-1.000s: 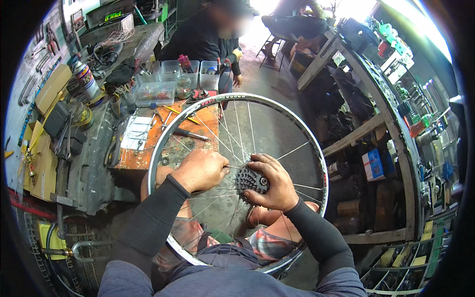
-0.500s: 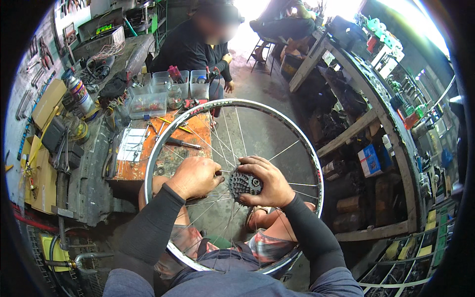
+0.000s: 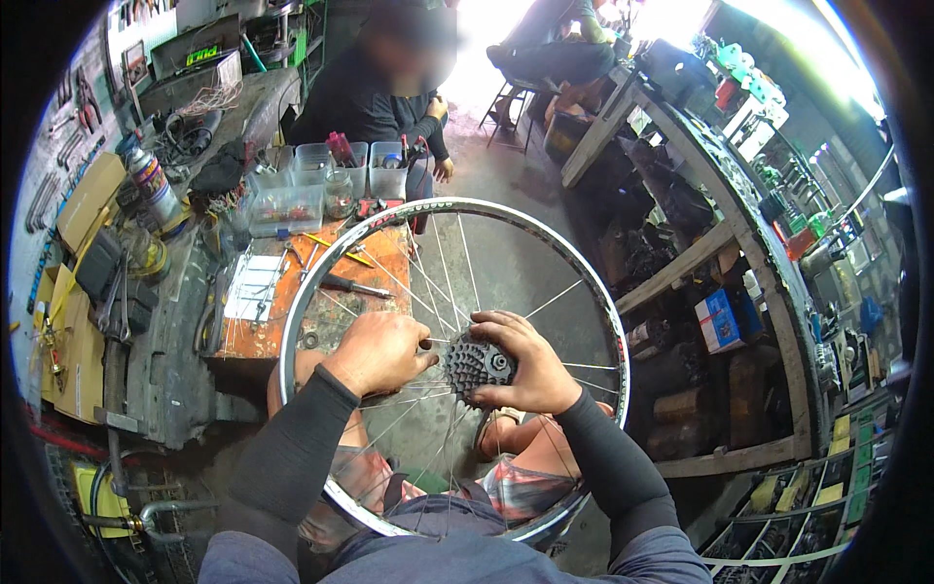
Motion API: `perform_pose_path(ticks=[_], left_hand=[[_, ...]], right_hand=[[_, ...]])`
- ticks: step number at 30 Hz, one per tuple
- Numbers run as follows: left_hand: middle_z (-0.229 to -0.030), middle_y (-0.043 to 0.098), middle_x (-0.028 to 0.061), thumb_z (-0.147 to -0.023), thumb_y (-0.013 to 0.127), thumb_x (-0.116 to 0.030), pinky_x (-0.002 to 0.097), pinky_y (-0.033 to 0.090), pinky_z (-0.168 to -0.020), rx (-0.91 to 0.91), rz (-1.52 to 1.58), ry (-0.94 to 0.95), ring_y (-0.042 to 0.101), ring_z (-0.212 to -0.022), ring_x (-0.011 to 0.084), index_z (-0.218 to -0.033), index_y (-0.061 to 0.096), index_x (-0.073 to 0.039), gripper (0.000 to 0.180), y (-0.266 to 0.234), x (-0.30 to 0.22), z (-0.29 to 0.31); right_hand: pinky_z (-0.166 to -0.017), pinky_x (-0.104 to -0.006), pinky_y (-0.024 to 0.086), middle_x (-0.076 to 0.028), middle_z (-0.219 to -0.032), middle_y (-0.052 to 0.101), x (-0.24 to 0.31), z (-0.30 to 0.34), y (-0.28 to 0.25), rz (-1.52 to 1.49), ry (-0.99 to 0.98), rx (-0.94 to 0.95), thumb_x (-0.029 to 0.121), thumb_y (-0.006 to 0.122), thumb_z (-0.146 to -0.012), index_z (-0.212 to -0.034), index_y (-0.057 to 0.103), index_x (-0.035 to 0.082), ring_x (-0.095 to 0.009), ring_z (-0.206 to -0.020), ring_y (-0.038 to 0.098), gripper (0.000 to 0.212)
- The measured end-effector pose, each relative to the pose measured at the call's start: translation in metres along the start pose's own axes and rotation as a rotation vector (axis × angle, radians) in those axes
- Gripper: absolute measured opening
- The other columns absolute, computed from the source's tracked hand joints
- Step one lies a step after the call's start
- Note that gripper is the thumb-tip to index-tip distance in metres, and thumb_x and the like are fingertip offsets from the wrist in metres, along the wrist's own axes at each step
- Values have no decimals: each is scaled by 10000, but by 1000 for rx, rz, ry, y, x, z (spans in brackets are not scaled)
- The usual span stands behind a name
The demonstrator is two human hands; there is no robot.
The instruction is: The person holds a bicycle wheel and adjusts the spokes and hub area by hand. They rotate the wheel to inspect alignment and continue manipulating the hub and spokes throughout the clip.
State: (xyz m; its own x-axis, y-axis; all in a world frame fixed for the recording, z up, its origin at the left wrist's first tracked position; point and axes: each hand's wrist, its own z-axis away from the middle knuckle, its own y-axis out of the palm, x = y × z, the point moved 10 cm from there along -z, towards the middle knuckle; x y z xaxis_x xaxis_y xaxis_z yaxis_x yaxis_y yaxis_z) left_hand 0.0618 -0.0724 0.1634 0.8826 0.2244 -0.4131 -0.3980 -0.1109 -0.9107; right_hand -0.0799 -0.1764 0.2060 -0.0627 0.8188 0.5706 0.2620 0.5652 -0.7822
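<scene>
A bicycle wheel rim (image 3: 449,204) stands over my lap, with several thin spokes (image 3: 468,255) running to its middle. At the hub sits a dark, stepped cluster of sprockets (image 3: 465,373). My right hand (image 3: 533,362) is closed round the right side of the cluster, fingers over the top and thumb below. Just left of the hub, my left hand (image 3: 382,354) is closed, thumb and forefinger pinched on a spoke. Its other fingers are curled in, and their tips are partly hidden.
To the left, an orange worn bench top (image 3: 336,313) bears a hammer-like tool (image 3: 358,285), a paper sheet (image 3: 255,287) and clear plastic bins (image 3: 288,208). Another person (image 3: 365,97) sits beyond it. At right stands a wooden shelf frame (image 3: 744,238) with a blue-and-white box (image 3: 728,321).
The view has shifted slightly, so wheel and hands appear a little further left. Both hands keep nearly the same hold beside the hub.
</scene>
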Motion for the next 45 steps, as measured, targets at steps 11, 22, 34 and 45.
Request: perform_pose_path(ticks=[11,22,34,45], left_hand=[[-968,803,208,-936,818,-426,529,612,-886,-34,-2,14,787,-997,410,-1014,834,-70,365,-6,-5,-3],[-949,799,193,-929,827,-425,519,614,-879,-37,-57,12,789,-984,396,-1012,826,-72,363,-6,-9,-6],[-953,792,181,-942,809,-449,532,606,-862,-45,-38,42,777,-972,397,-1034,807,-86,374,-1,-9,-3],[-996,805,184,-935,826,-456,511,608,-908,-24,-62,2,786,-1017,388,-1043,821,-71,400,-2,-7,-3]], right_hand=[[-1295,-501,380,-227,-1566,634,-84,7,4,-1537,312,-167,568,539,-1141,-1563,615,-6,-398,-1447,581,716],[-1070,-434,561,-202,-1312,755,-89,28,-36,-176,511,-232,439,800,-1028,-1432,713,-14,-326,-1179,739,613],[-1312,-613,331,-233,-1655,530,11,18,0,233,123,29,531,1016,-667,-1588,542,54,-462,-1555,485,1141],[-1271,-543,404,-211,-1585,587,13,15,-2,177,103,-62,485,1049,-628,-1513,616,76,-429,-1489,545,1067]])
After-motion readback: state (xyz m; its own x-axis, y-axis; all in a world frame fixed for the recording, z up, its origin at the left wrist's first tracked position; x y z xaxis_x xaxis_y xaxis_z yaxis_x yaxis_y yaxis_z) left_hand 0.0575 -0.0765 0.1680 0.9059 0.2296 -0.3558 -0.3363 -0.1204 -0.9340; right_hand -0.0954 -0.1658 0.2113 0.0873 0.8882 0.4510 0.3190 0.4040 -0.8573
